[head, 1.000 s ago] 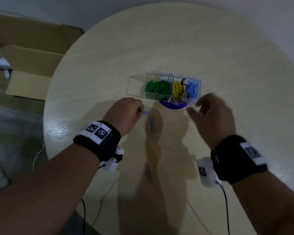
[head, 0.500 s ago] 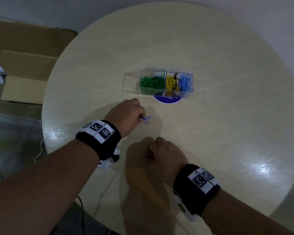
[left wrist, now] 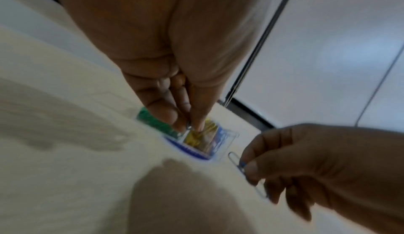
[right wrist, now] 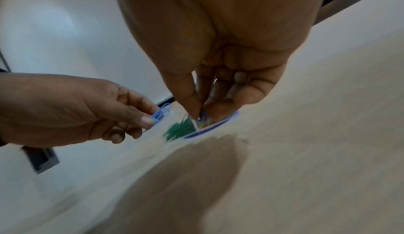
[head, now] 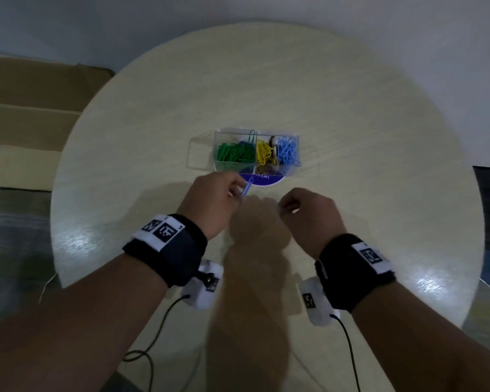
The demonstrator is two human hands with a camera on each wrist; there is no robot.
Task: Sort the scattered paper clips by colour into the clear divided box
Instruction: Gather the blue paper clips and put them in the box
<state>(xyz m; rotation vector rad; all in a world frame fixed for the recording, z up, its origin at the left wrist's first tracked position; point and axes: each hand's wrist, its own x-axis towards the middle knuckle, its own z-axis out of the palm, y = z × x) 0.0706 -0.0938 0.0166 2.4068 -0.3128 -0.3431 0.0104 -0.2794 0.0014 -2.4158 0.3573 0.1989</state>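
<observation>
The clear divided box [head: 294, 168] sits mid-table on a blue disc [head: 266, 181], also seen as the box [left wrist: 227, 139]. It holds green clips [head: 234, 154] on the left, yellow clips [head: 263, 152] in the middle and blue clips [head: 287, 151] on the right. Just in front of the box, my left hand [head: 239, 190] pinches blue paper clips [head: 247, 187], the clips [right wrist: 161, 113] clear beside that hand [right wrist: 150, 118]. My right hand [head: 282, 207] is beside it; this hand [left wrist: 249, 167] pinches a pale grey-blue clip [left wrist: 235, 160] between thumb and forefinger.
The round pale wood table [head: 379, 165] has bare surface all around the box. The box's clear lid [head: 200, 154] lies open to its left. A cardboard box [head: 26, 123] stands on the floor at left. Wrist-camera cables [head: 159, 321] hang over the near edge.
My right hand dropped toward the near edge, then came back up by the box holding a clip. The two loose clips on the table are gone. My left hand rose toward the box.
</observation>
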